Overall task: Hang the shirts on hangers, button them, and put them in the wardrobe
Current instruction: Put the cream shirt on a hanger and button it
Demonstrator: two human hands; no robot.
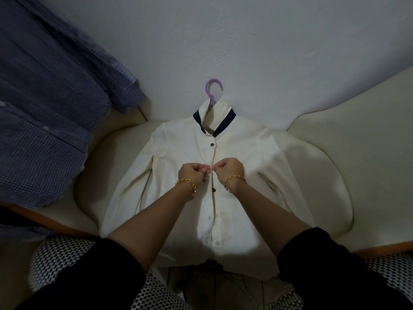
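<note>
Pale wall is seen behind a cream sofa, & the seat is used as a work surface. White shirt w/ dark collar trim is laid flat on the seat, front up, already on a purple hanger. The hook is left sticking out past the collar toward the wall. Laid flat like this, the two front edges are kept lined up & no weight is carried by the hands, so both are freed for the buttons.

Left hand & right hand are brought together at the front opening, approx. chest level. Each is closed in a tight pinch on its own edge of the shirt front, fingers curled. The button being worked is hidden betw. the fingertips. Gold bracelets are worn on both wrists.

A dark button just below the collar looks done up. A second dark button is seen on the front edge just below the hands. Lower down it can't be told whether the rest are fastened. Step in hand is judged to be buttoning, prob. early to midway for this shirt.

Blue checked shirt is draped at the left, apart from the white one. Wardrobe is not in view.
</note>
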